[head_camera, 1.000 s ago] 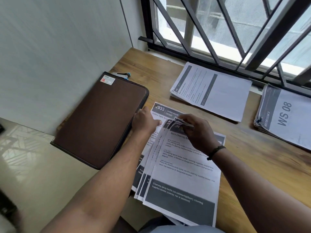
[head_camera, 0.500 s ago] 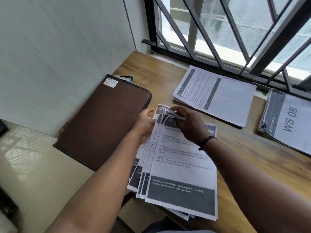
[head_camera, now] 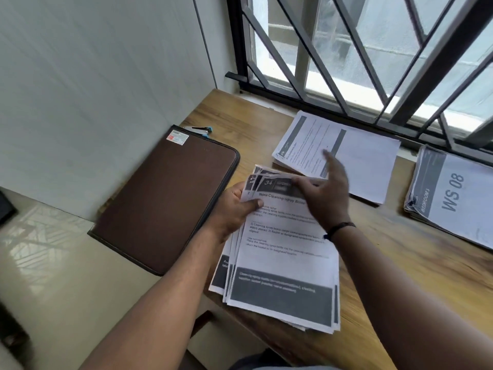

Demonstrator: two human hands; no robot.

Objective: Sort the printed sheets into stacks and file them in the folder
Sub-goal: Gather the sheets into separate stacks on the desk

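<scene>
Three lots of printed sheets are lying on the wooden table point(head_camera: 400, 263). The nearest is a fanned stack point(head_camera: 282, 263), at least four sheets showing at its edges, overhanging the table's near edge. The left hand point(head_camera: 234, 206) is gripping this stack at its upper left, thumb curled over the top sheet and fingers under it. The right hand point(head_camera: 325, 193) is hovering over the stack's top edge with fingers spread and loosely straight, the thumb touching the top sheet's dark header; it is blurred, and it is gripping nothing that can be seen.

A second pile point(head_camera: 354, 158) is lying flat near the window point(head_camera: 373, 62), beyond the right hand. A third pile point(head_camera: 453, 198), marked "WS 08", is sitting at the right edge, well apart from the fanned stack.

One brown folder point(head_camera: 165, 198) is lying closed just left of the fanned stack, hanging partly off the table's left side. What it is holding cannot be seen. One stapler point(head_camera: 198, 130) is peeking out beside the folder's far corner.

The person is wearing one dark wristband point(head_camera: 338, 229) on the right wrist.
</scene>
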